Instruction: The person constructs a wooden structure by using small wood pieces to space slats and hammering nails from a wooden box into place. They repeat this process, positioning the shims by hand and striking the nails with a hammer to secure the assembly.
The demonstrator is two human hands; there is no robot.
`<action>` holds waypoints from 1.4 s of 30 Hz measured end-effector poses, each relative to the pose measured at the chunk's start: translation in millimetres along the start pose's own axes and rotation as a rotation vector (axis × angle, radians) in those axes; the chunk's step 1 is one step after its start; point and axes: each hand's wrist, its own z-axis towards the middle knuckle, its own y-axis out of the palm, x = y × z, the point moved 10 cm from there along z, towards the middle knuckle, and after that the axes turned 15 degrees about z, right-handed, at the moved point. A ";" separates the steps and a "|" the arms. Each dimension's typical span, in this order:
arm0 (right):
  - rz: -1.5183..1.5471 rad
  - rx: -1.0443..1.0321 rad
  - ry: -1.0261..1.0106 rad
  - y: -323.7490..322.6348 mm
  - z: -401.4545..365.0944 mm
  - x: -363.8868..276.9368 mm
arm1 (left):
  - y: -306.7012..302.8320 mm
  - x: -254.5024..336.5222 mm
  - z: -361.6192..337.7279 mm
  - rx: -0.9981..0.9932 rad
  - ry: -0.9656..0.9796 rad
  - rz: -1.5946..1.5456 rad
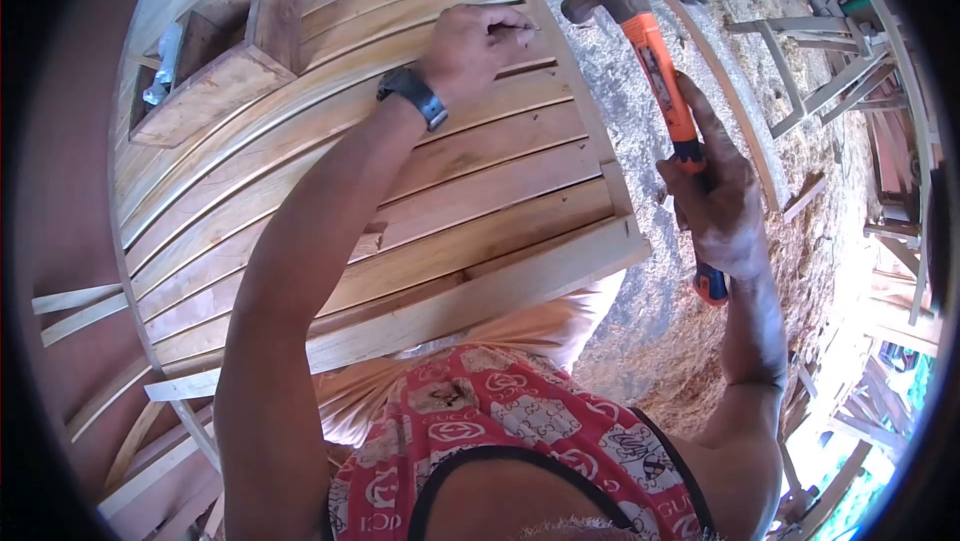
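Note:
My right hand (728,206) is wrapped round the handle of a claw hammer (660,71) with an orange and black grip. The hammer is raised, its dark head up near the top of the view. My left hand (470,53), with a dark watch (412,98) on its wrist, rests over the far right part of a slatted wooden panel (490,181). Its fingertips are pinched together close to the panel's right edge strip (562,51); whatever they hold is too small to make out. The slats run side by side across the panel, with narrow gaps between them.
A wooden box (215,96) with a clear plastic bag (163,63) in it sits on the panel's upper left. Rough ground (640,341) lies to the right, with a long board (735,91) and wooden frames (820,81). More wood strips (80,311) are at the left.

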 end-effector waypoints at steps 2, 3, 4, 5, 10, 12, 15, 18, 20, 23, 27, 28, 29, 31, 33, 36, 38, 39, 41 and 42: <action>-0.027 -0.012 -0.019 2.6 5.6 -9.4 | -8.0 -5.5 0.4 0.017 0.015 0.041; -0.029 -0.025 0.032 6.6 6.3 -10.0 | -8.8 -2.0 -0.1 -0.001 0.094 -0.005; -0.032 -0.038 0.082 9.9 7.4 -7.1 | -8.8 1.8 -1.0 -0.018 0.173 -0.050; -0.031 -0.043 0.084 10.4 8.7 -6.1 | -7.2 0.3 -1.2 -0.016 0.167 -0.051; -0.121 -0.122 -0.164 19.7 12.5 -16.7 | -6.6 4.2 -3.4 0.012 0.197 -0.109; -0.095 -0.111 -0.089 18.4 12.2 -21.7 | -5.3 1.8 -2.4 0.039 0.216 -0.085; -0.044 -0.055 -0.059 13.2 13.1 -23.9 | -4.9 -1.1 -1.3 0.063 0.245 -0.090; -0.031 -0.009 -0.137 6.2 12.8 -35.2 | -7.3 5.0 -2.9 0.060 0.273 -0.050; -0.044 -0.021 -0.178 4.1 13.0 -37.7 | -8.4 9.9 -4.4 0.062 0.293 0.019; -0.065 -0.151 -0.023 17.7 18.7 -18.5 | -3.4 2.7 -2.0 0.019 0.224 0.000; -0.188 -0.220 0.054 21.2 20.4 -26.1 | 1.0 -1.4 -1.1 0.025 0.231 -0.004; -0.130 -0.127 -0.044 13.5 19.8 -34.0 | 1.1 -2.2 -1.3 0.034 0.234 -0.055; -0.072 -0.034 -0.140 5.6 17.8 -40.5 | -0.6 0.7 -1.9 0.033 0.233 -0.057; 0.014 0.005 -0.241 6.9 15.5 -40.7 | -4.9 7.4 -4.3 0.037 0.250 0.080; 0.174 0.009 -0.190 10.2 11.3 -24.7 | -6.2 8.8 -5.8 0.047 0.239 0.106; -0.271 -0.158 -0.130 26.2 17.3 -29.2 | -6.7 10.9 -7.1 0.065 0.241 0.144; -0.219 -0.114 -0.078 17.0 15.5 -35.1 | -7.7 10.6 -6.9 0.075 0.244 0.155; -0.163 -0.073 -0.018 11.4 13.2 -33.1 | -8.0 12.0 -6.2 0.079 0.259 0.161; 0.071 0.088 -0.184 8.1 7.7 -47.9 | -6.1 10.7 -7.4 0.081 0.262 0.160; 0.153 0.166 -0.251 4.1 3.1 -48.4 | -5.5 10.0 -6.8 0.080 0.253 0.164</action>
